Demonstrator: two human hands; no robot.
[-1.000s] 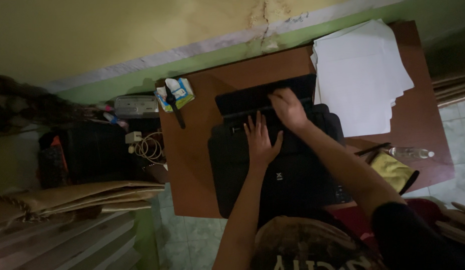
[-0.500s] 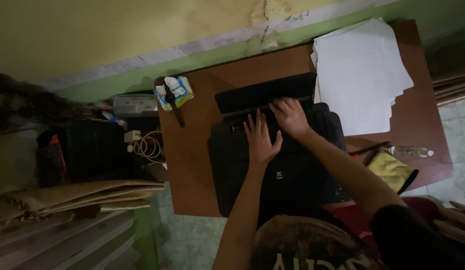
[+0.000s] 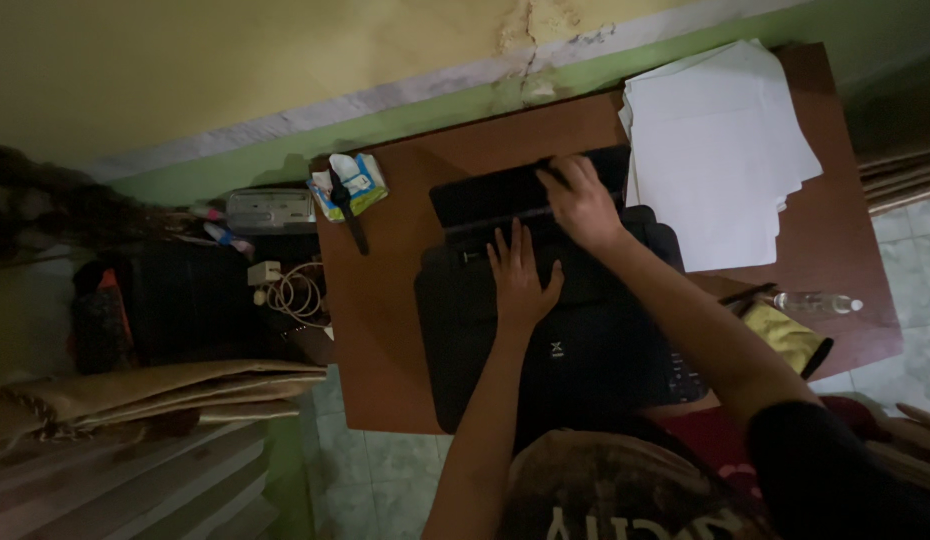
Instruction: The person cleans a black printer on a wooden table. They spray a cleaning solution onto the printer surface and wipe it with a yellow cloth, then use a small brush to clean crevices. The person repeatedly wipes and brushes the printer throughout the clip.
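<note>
Two bare hands work at one black printer on a brown wooden surface, seen from above in dim light.

From the left: one coiled white cable point(image 3: 297, 293) lies off the surface point(image 3: 385, 330); one small blue-and-white packet point(image 3: 351, 185) sits at its far corner. The printer point(image 3: 545, 340) fills the middle; it looks rigid, bulky, fairly heavy, best gripped low on both sides. The left hand point(image 3: 522, 277) lies flat, fingers spread, on its top. The right hand point(image 3: 585, 205) curls over the raised rear tray point(image 3: 505, 195), a thin flap likely fragile. One loose stack of white paper point(image 3: 720, 150), light and floppy, lies right; one clear bottle point(image 3: 818, 302) beyond.
</note>
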